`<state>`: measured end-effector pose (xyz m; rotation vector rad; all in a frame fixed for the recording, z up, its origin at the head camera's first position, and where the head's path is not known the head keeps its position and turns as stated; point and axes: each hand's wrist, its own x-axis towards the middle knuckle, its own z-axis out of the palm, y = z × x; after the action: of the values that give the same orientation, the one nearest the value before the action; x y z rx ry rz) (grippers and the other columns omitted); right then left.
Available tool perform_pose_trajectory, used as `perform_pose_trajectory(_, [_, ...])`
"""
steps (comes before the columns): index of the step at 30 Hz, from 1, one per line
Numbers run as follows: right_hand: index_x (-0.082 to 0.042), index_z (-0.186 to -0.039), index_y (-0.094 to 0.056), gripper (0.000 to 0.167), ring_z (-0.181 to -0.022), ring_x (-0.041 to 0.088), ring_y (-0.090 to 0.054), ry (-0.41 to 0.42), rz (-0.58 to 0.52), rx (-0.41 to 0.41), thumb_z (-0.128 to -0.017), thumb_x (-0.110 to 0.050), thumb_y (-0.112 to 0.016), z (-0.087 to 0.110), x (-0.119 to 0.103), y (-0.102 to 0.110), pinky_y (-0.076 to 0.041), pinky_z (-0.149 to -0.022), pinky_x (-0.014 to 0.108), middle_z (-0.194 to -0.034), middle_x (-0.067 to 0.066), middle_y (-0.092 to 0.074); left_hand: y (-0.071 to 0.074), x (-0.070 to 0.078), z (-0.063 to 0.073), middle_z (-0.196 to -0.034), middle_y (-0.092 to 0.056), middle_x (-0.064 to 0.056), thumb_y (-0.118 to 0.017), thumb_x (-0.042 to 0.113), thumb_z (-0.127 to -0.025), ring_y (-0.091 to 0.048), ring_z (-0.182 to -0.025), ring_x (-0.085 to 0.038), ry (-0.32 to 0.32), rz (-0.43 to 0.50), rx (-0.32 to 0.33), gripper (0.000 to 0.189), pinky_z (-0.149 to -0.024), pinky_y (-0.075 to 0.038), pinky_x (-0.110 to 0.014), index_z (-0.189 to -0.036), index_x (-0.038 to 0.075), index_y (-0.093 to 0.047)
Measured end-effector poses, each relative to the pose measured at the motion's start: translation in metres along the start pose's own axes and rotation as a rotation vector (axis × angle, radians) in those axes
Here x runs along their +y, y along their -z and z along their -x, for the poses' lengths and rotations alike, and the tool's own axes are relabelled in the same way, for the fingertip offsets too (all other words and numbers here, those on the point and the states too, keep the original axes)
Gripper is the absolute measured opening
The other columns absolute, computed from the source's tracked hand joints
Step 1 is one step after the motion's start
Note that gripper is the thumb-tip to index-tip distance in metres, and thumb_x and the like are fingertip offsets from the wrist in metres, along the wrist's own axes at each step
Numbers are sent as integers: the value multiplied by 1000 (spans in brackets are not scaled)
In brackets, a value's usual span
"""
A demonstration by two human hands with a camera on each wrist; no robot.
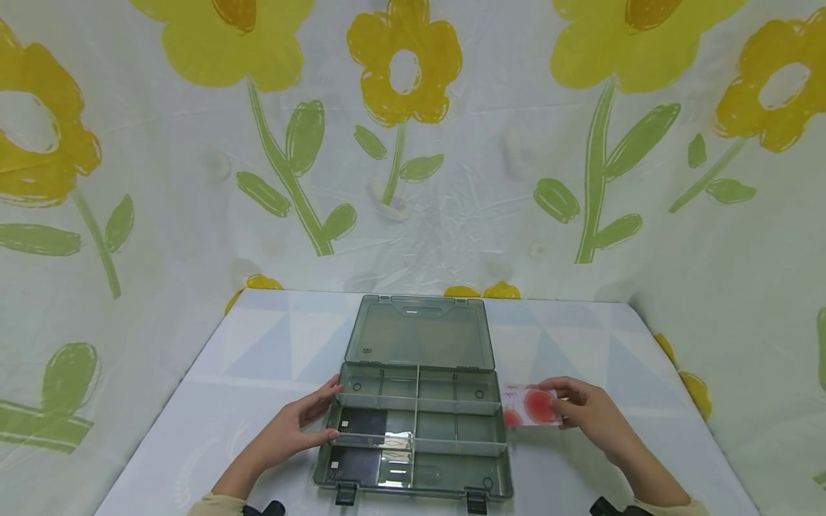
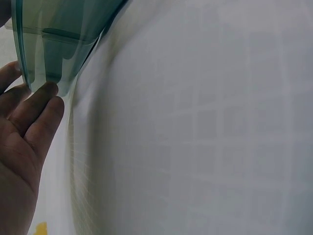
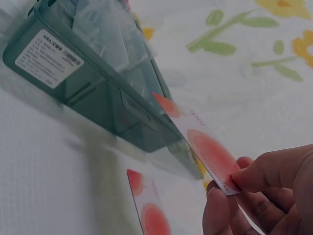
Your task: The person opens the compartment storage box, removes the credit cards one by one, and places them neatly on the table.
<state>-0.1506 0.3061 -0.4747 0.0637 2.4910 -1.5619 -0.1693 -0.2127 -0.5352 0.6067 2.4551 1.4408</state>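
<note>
Beside green case [image 1: 445, 428], right fingers [image 1: 571, 387] pinching card [image 1: 530, 405], left fingers [image 1: 315, 398] outstretched, label [image 3: 49, 58] only in right-wrist view

Shows left hand [image 2: 20, 144] at the left edge, with fingers extended upward and to the right. Touches the lower end of a translucent green box [image 2: 73, 17] with fingertips [image 2: 49, 89]. Cuts off the box at the upper border; displays a darker band through the wall. Presents at right a pale surface [image 2: 220, 122] with a faint grid, crossed at its left by a soft shadow [image 2: 99, 132]. Includes a small yellow patch [image 2: 41, 228] at bottom left, beside the hand.
</note>
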Motion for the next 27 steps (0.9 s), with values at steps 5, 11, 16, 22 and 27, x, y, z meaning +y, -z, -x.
perform_pose_trajectory(5, [3, -131, -63, 37, -84, 18, -64, -23, 3, 28, -99, -13, -67, -1, 8, 9, -63, -67, 31, -111, 14, -68, 0, 0, 0, -168, -23, -9, -77, 29, -92, -36, -146, -38, -8, -3, 3, 74, -115, -41, -39, -155, 10, -43])
perform_pose_trajectory(11, [5, -130, -63, 37, -84, 20, -63, -78, 24, 49, -99, -14, -67, 0, 14, 13, -62, -66, 31, -106, 12, -68, 0, 1, 0, -167, -23, -10, -77, 29, -92, -37, -145, -39, -18, -9, 5, 74, -115, -42, -40, -155, 9, -43])
perform_pose_trajectory(16, [4, -129, -64, 35, -83, 21, -60, -122, 34, 33, -99, -14, -67, -2, 23, 13, -62, -67, 32, -100, 10, -66, 0, 0, 0, -167, -23, -10, -77, 29, -92, -37, -145, -38, -15, -14, 10, 75, -114, -43, -35, -155, 9, -43])
perform_pose_trajectory(22, [0, -123, -67, 30, -77, 21, -56, -144, 39, -5, -96, -12, -68, -3, 35, 7, -58, -63, 32, -89, 7, -61, 0, 0, 0, -168, -23, -4, -79, 30, -90, -36, -146, -33, 30, -1, 4, 77, -115, -41, -28, -156, 11, -43])
perform_pose_trajectory(27, [-1, -120, -69, 29, -77, 21, -58, -175, 79, 25, -93, -10, -69, -5, 41, -2, -57, -61, 30, -87, 6, -64, 0, -1, -1, -168, -23, -7, -78, 28, -92, -36, -146, -37, 2, -1, -2, 75, -116, -41, -32, -156, 9, -42])
